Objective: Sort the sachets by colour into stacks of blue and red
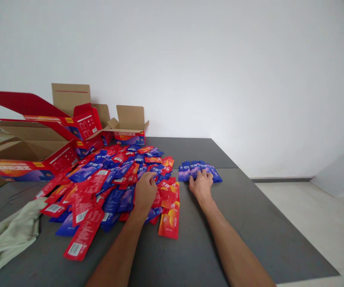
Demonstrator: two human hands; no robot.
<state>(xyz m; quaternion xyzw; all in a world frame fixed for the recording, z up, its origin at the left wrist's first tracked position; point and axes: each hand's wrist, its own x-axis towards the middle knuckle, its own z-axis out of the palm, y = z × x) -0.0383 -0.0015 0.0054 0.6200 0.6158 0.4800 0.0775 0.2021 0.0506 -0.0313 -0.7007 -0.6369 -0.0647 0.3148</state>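
A big loose pile of red and blue sachets (pixel 109 179) covers the left-middle of the dark grey table (pixel 249 223). My left hand (pixel 145 191) rests palm down on the pile's right side, fingers curled on a blue sachet. To the right lies a neat fanned row of blue sachets (pixel 200 169). My right hand (pixel 202 184) lies on the near edge of that row, fingertips pressing on the sachets. Whether either hand actually grips a sachet is hidden by the fingers.
Open red and cardboard boxes (pixel 40 139) stand at the back left, a smaller open one (pixel 128 131) behind the pile. A pale cloth (pixel 7 235) lies at the near left. The table's right edge drops to a light floor (pixel 324 223). A white wall rises behind.
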